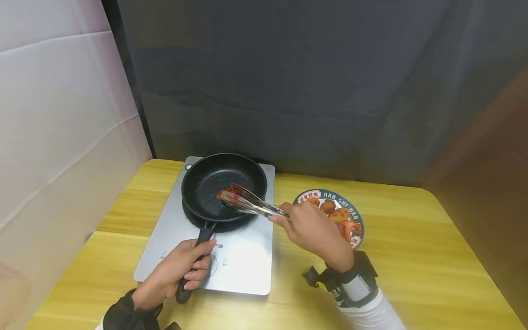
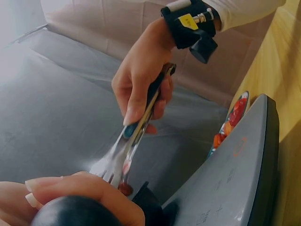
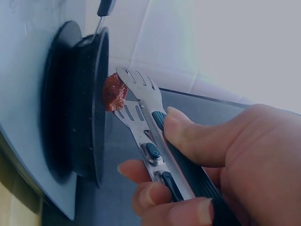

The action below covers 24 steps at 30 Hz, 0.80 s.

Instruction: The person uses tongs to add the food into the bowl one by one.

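My left hand (image 1: pixel 181 268) grips the black handle (image 1: pixel 205 234) of a frying pan (image 1: pixel 206 185), which sits on a silver induction cooktop (image 1: pixel 247 270). In the right hand (image 1: pixel 315 229) is a pair of metal tongs (image 3: pixel 157 101) with slotted, fork-like ends and dark green grips. Between the tong tips a glossy red-brown piece of food (image 3: pixel 114 92) is pinched, just over the pan's rim in the right wrist view. From the head, tongs and food overlap the inside of the pan. The left wrist view shows left fingers (image 2: pixel 94 188) curled over the handle's dark end.
Right of the cooktop lies a round plate (image 1: pixel 358 220) with a dark lettered rim and several food pieces (image 1: pixel 339 214), partly hidden by the right hand. A dark grey backdrop (image 1: pixel 288 91) rises behind the yellow wooden table (image 1: pixel 412 256); a pale wall (image 1: pixel 62 114) stands left.
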{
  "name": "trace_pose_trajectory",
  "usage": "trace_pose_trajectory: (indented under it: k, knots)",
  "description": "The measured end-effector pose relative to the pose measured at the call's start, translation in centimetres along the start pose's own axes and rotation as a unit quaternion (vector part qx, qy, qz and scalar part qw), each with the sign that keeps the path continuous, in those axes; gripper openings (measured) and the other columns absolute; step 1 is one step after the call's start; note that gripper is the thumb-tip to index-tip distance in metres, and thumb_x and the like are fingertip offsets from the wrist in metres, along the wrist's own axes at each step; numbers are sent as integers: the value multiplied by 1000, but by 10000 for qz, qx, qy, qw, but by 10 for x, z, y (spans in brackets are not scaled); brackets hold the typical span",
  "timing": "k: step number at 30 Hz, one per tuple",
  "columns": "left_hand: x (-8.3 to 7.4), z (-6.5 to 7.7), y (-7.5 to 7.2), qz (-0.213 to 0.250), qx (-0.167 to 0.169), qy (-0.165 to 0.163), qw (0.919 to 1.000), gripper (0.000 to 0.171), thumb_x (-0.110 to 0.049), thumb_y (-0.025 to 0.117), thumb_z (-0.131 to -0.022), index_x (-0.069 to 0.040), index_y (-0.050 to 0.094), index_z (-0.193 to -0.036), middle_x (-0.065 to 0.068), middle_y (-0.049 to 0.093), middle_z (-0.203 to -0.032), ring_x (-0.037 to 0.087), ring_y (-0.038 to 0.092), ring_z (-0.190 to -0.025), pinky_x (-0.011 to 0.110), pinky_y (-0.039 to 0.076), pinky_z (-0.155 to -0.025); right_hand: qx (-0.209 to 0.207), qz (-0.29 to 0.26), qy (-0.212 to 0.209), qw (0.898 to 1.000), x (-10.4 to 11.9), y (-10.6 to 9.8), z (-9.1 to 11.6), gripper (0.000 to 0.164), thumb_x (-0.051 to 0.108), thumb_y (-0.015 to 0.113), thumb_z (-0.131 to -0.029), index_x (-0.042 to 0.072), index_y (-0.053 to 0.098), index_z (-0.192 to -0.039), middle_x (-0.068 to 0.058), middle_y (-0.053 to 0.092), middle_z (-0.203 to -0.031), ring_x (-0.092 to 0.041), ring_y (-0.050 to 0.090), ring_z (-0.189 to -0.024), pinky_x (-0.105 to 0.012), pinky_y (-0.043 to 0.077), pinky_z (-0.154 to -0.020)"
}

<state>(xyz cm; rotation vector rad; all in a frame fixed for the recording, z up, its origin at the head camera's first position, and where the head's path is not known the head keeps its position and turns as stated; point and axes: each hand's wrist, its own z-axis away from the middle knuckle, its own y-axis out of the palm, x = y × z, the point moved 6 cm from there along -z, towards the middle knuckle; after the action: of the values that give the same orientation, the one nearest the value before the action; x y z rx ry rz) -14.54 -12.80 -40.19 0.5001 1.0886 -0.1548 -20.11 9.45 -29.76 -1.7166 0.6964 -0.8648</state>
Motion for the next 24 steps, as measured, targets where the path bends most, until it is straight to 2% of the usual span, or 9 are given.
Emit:
trace_pose_trajectory:
  k: [5, 10, 24]
  knots:
    - [1, -1, 2, 35, 25, -19, 10000, 34, -32, 49, -101, -5, 36, -83, -7, 33, -55, 2, 30, -38, 16, 29, -34, 176, 34, 67, 9998, 3, 9, -6, 30, 36, 61, -94, 11, 56, -80, 6, 36, -55, -10, 37, -46, -23, 30, -40]
    - [1, -2, 1, 25, -21, -10, 10000, 34, -32, 48, -101, -5, 35, -84, -7, 32, -56, 2, 29, -38, 17, 28, -34, 184, 154, 42, 9997, 7, 16, -17, 30, 37, 61, -94, 11, 57, -79, 5, 38, -54, -10, 37, -45, -23, 29, -38]
    - [0, -1, 0, -37, -55, 91, 9999, 34, -31, 49, -100, -6, 36, -83, -7, 32, -56, 2, 29, -38, 16, 28, -33, 482, 339, 10, 9983, 16, 29, -39, 32, 40, 61, -94, 11, 60, -79, 3, 41, -55, -12, 42, -49, -26, 35, -41]
